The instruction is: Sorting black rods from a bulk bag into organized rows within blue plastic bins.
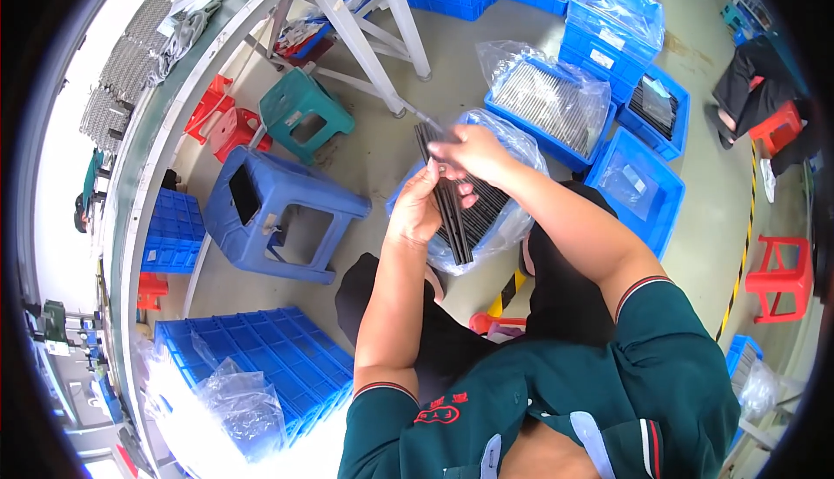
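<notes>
Black rods (452, 210) bundled over lined blue crate (408, 185) | left hand (415, 211) grasps bundle | right hand (469, 153) pinches top ends | step: squaring the bundle, likely | next: keep firm grip so no rod slips.

To your left stands a blue plastic stool (280, 211), with a green plastic stool (306, 112) and two red plastic stools (224, 120) beyond it beside the white metal table legs (369, 32). Ahead to your right you have blue plastic crates (641, 185), some lined with clear bags. A red stool (780, 276) stands far right, past the yellow-and-black floor stripe (743, 257).
</notes>
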Demonstrator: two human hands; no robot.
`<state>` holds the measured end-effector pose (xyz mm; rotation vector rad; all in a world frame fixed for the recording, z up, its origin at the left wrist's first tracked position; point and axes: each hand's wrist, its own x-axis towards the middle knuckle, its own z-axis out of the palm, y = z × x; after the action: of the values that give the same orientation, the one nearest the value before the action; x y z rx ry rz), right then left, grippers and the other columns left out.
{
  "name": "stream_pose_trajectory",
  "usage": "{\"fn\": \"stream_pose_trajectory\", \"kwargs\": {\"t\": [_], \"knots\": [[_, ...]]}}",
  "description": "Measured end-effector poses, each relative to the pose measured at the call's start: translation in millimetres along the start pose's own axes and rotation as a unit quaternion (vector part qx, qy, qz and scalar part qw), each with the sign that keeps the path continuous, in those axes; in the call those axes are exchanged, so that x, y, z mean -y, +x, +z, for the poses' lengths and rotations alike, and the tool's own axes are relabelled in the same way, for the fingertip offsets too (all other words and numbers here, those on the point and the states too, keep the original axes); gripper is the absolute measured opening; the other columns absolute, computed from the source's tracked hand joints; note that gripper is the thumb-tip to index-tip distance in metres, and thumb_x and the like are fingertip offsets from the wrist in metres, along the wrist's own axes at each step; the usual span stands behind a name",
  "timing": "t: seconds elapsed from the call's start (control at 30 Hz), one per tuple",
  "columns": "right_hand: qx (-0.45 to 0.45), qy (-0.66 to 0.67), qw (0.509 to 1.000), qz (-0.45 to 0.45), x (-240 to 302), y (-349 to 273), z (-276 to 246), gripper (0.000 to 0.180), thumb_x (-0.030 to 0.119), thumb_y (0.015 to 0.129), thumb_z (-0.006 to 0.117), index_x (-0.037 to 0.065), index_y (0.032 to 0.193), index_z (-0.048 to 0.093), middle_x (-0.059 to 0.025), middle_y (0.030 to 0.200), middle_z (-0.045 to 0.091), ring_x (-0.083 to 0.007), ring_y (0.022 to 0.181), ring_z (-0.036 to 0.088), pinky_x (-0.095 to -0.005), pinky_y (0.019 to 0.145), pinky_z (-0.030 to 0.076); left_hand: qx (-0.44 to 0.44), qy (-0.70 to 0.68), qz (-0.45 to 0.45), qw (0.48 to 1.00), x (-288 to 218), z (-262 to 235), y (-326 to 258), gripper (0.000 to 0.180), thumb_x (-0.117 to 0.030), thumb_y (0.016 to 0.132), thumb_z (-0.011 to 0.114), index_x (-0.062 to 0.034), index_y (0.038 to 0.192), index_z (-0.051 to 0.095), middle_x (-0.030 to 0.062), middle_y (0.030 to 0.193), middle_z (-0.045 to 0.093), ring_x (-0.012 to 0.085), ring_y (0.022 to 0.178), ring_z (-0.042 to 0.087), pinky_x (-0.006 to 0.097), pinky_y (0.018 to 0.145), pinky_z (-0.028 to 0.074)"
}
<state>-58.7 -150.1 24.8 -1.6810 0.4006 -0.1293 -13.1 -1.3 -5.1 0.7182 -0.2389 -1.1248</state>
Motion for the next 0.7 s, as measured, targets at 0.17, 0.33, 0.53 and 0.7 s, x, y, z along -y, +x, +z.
{"fn": "stream_pose_trajectory", "kwargs": {"t": [0.17,0.33,0.53,0.7], "knots": [[0.009,-0.169,0.985,-0.019,-3.5,4.6,5.6,0.036,0.036,0.082,0.062,0.002,0.072,0.06,-0.0085,0.062,0.063,-0.0162,0.051,0.06,-0.0297,0.051,0.045,0.011,-0.055,-0.007,0.998,0.8,1.8,-2.7,0.031,-0.036,0.088,0.056,-0.0049,0.085,0.057,0.0018,0.076,0.048,0.0125,0.059,0.042,0.026,0.052,0.036],[0.01,-0.104,0.994,-0.033,-5.5,1.6,2.4,0.034,0.032,0.087,0.054,-0.001,0.079,0.057,-0.0104,0.06,0.059,-0.0201,0.055,0.06,-0.0319,0.053,0.044,-0.064,-0.06,0.066,0.994,-14.5,-9.2,-5.3,0.032,-0.039,0.089,0.053,-0.0076,0.089,0.057,0.0008,0.076,0.044,0.0103,0.058,0.037,0.024,0.052,0.035],[0.16,0.075,0.983,0.052,2.1,-28.3,6.1,0.025,0.024,0.093,0.046,0.003,0.106,0.051,-0.0052,0.068,0.057,-0.0066,0.046,0.044,-0.0198,0.041,0.033,-0.2,-0.11,0.184,0.956,-35.1,-24.5,-8.5,0.031,-0.039,0.09,0.053,-0.0083,0.088,0.053,-0.0008,0.073,0.042,0.0101,0.058,0.037,0.025,0.052,0.035],[0.178,0.061,0.978,0.093,7.7,-36.2,16.0,0.018,0.015,0.09,0.05,0.002,0.103,0.05,-0.0036,0.063,0.055,-0.0066,0.044,0.043,-0.0205,0.039,0.032,-0.223,-0.114,0.223,0.942,-37.5,-23.4,-8.6,0.033,-0.039,0.091,0.051,-0.0072,0.089,0.054,-0.0012,0.072,0.039,0.0104,0.059,0.036,0.026,0.053,0.035]]}}
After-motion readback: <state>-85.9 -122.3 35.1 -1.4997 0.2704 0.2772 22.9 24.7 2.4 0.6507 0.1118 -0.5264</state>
